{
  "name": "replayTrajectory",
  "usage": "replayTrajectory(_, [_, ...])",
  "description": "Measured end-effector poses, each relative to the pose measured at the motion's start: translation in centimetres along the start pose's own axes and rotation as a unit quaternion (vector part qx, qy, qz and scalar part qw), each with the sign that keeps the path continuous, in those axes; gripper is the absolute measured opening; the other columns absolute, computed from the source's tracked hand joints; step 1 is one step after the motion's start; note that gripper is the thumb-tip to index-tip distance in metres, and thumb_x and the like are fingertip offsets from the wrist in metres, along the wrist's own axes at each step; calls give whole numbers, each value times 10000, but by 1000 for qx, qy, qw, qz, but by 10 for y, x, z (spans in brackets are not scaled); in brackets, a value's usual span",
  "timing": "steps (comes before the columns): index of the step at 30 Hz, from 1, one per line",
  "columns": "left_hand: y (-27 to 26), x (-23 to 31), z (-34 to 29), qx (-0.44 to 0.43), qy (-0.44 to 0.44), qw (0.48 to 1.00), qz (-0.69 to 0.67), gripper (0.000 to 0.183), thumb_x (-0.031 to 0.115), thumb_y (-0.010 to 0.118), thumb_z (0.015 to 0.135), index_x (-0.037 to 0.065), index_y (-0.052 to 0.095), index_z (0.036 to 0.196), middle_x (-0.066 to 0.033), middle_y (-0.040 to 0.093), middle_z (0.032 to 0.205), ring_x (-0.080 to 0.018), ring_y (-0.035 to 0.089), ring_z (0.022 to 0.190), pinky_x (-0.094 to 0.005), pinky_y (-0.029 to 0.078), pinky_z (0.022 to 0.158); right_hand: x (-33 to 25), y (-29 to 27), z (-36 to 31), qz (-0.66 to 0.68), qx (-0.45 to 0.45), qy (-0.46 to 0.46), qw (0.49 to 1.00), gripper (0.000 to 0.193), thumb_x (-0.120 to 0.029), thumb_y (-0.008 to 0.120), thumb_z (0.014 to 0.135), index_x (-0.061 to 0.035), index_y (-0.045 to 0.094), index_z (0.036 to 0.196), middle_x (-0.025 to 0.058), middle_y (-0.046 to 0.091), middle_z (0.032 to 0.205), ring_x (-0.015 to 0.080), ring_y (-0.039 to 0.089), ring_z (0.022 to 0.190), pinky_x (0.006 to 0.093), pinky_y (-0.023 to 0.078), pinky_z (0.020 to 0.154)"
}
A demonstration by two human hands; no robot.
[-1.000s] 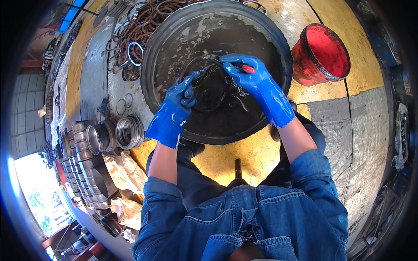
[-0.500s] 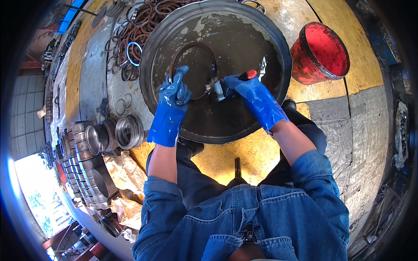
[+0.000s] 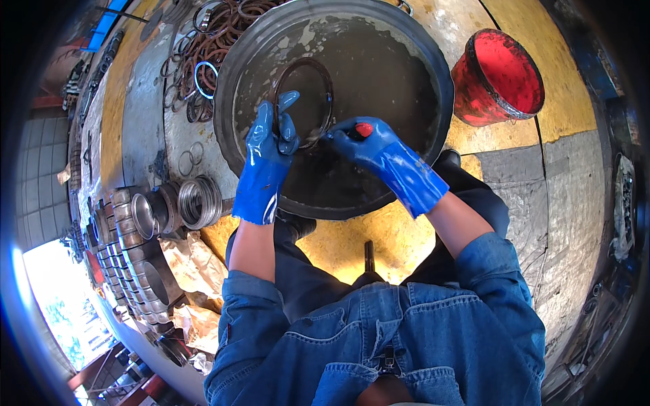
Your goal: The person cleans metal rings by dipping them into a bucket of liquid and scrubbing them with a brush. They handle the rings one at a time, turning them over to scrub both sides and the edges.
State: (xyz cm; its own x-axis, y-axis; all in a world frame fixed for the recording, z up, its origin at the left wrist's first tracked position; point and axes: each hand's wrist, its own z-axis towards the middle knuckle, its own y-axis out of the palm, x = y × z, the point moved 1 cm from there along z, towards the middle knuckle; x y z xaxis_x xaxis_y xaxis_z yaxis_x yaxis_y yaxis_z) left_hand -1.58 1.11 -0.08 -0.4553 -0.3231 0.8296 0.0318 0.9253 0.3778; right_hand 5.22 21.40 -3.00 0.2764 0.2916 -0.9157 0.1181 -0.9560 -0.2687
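Currently, left hand (image 3: 264, 140): grasps ring (image 3: 330, 95).
Right hand (image 3: 374, 144): clenched round red handle (image 3: 363, 129).
Ring pile (image 3: 220, 39): beside basin (image 3: 443, 88); finished or pending, unclear.

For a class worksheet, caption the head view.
Over a dark basin, the left hand holds a brown ring; the right hand grips a red-ended tool.
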Motion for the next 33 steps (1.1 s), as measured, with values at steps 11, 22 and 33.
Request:
replayTrajectory(11, [-7, 0, 2, -9, -9, 999, -37, 531, 458, 496, 1064, 4, 615, 1313, 6, 547, 682, -93, 382, 504, -247, 329, 512, 20, -23, 21, -39, 112, 74, 990, 258, -303, 682, 900, -182, 773, 1109, 114, 756, 1045, 285, 731, 984, 382, 571, 878])
replayTrajectory(22, [11, 0, -11, -174, -40, 983, 41, 445, 403, 514, 1066, 23, 656, 1247, -32, 675, 765, -122, 583, 639, -230, 447, 585, 21, 0, 19, -243, 92, -180, 949, 210, -168, 660, 898, -167, 736, 1093, 129, 741, 1009, 342, 719, 891, 448, 572, 783])
replayTrajectory(33, [17, -22, -7, -142, 346, 558, 741, 252, 182, 703, 892, 71, 701, 1118, -150, 727, 881, -316, 715, 840, -399, 561, 717, -2, -66, 9, 42, 285, -93, 953, 208, -217, 729, 873, -118, 777, 1050, 114, 769, 969, 251, 743, 878, 342, 565, 824])
